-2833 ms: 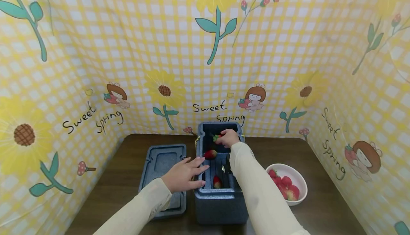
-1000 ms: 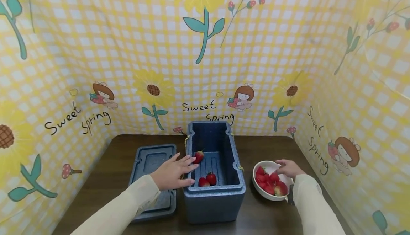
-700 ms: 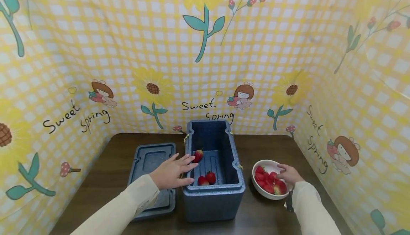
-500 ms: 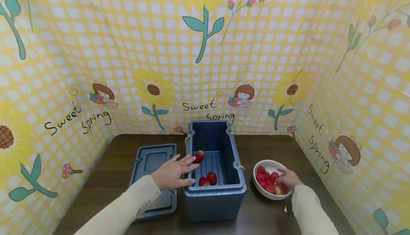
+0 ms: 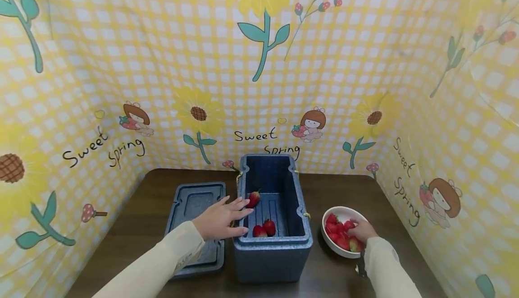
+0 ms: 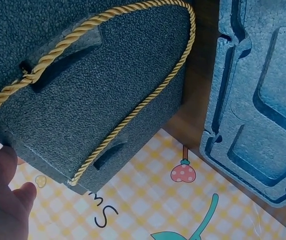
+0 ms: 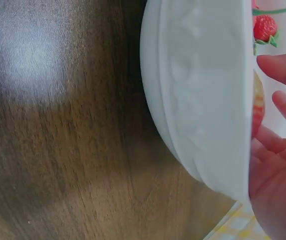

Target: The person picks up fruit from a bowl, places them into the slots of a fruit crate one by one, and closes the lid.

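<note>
My left hand rests on the left rim of a dark blue foam box, fingers spread and straight. Inside the box lie several strawberries: one by the left wall, another near the front beside a third. On the right, my right hand reaches into a white bowl of strawberries, its fingertips at the fruit. In the right wrist view the fingers stand apart over the bowl, close to a pale-tipped strawberry; the bowl's wall hides part of the hand.
The box's lid lies flat on the brown table, left of the box. Yellow rope handles hang at the box's side. A checked yellow cloth hangs behind and around the table.
My right hand, earlier inside the box with a strawberry, moved right to the bowl, and its fingers have since lowered in among the fruit. The left hand has stayed on the box's rim.
</note>
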Available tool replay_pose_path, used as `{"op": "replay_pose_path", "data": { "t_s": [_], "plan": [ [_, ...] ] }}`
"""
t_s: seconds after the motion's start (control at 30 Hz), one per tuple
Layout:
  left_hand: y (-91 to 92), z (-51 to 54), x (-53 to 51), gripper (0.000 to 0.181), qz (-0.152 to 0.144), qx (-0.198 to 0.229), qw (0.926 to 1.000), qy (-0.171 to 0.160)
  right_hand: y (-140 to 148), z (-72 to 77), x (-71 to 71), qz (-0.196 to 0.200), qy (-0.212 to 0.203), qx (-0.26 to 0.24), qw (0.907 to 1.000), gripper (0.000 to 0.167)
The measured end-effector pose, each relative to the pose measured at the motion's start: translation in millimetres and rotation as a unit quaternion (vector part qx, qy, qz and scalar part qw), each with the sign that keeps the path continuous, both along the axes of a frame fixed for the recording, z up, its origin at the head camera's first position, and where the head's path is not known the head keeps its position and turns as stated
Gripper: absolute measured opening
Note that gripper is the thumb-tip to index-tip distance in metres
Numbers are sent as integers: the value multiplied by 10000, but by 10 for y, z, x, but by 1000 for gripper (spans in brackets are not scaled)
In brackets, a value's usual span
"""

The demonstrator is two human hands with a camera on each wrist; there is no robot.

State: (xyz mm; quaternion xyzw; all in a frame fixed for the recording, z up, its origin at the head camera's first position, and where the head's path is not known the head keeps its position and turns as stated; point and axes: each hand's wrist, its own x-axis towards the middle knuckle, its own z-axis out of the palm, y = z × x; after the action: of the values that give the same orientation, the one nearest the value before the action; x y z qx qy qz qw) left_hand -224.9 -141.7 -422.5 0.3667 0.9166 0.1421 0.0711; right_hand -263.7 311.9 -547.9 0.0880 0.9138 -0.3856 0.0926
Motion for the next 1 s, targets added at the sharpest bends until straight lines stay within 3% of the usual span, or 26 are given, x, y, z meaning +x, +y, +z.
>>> {"op": "replay_pose_path", "data": {
  "t_s": [0.13, 0.33, 0.43, 0.67, 0.83, 1.0],
  "plan": [
    [2, -30, 1, 58, 13, -6, 10000, 64, -36, -74, 13, 50, 293, 289, 9991, 44],
    [-2, -82, 35, 58, 0, 62, 9999, -104, -111, -335, 37, -32, 842, 529, 9950, 20],
    [11, -78, 41, 58, -21, 37, 9999, -154, -126, -404, 44, -144, 925, 585, 9939, 20],
    [2, 3, 18, 57, 77, 64, 9999, -78, -153, -376, -51, 112, 1194, 928, 9884, 33],
    [-43, -8, 43, 58, 73, 118, 9999, -91, -241, -313, -55, 420, 1060, 1068, 9877, 33],
    [-48, -27, 35, 57, 53, 118, 9999, -103, -289, -293, -37, 325, 963, 1080, 9889, 30]
  ]
}}
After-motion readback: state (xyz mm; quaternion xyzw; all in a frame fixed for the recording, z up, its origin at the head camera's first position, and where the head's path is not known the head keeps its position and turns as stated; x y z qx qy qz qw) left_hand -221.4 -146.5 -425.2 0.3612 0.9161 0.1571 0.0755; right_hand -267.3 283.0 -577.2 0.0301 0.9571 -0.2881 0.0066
